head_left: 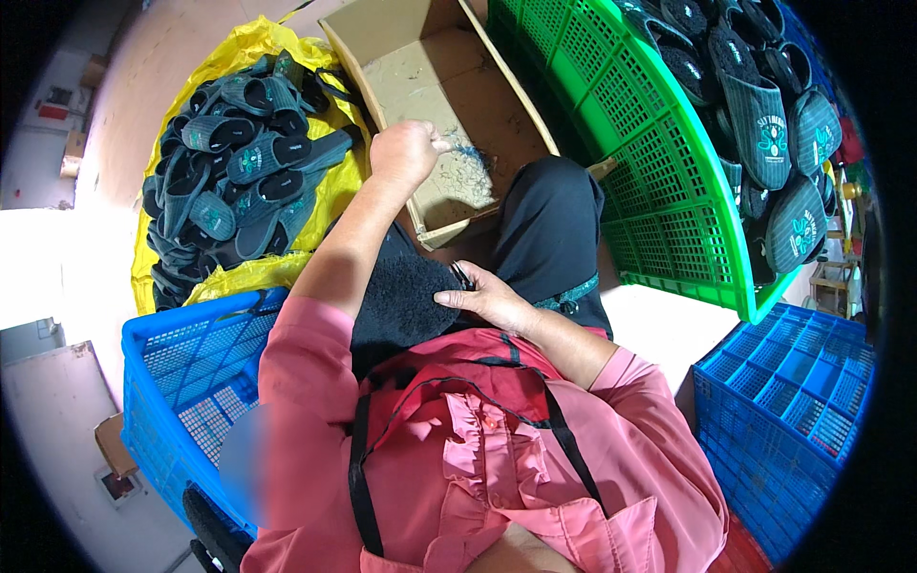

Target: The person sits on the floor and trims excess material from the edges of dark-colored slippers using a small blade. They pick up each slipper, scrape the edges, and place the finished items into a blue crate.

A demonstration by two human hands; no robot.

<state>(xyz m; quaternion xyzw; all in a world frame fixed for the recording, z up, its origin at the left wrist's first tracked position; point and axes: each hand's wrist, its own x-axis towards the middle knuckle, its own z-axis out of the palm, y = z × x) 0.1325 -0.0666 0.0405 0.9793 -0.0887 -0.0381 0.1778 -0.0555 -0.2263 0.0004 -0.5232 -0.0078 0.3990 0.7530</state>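
Note:
Over the open cardboard box (492,81), my left hand (406,153) is raised in a closed pinch; whatever its fingers hold, if anything, is too small to make out. My right hand (492,301) rests above my lap, its fingers closed round a thin dark tool (462,276) that looks like thread snips, mostly hidden by the hand. Just left of that hand, a black fuzzy piece (406,298), possibly a slipper's lining, lies across my lap. Pale scraps and some bluish thread bits (468,153) lie on the box's floor.
Dark striped slippers (253,158) fill a yellow sack (253,38) at the left. A green basket (659,181) leans at the right, with more slippers (764,124) beyond it. Blue crates stand at the near left (158,382) and right (764,411).

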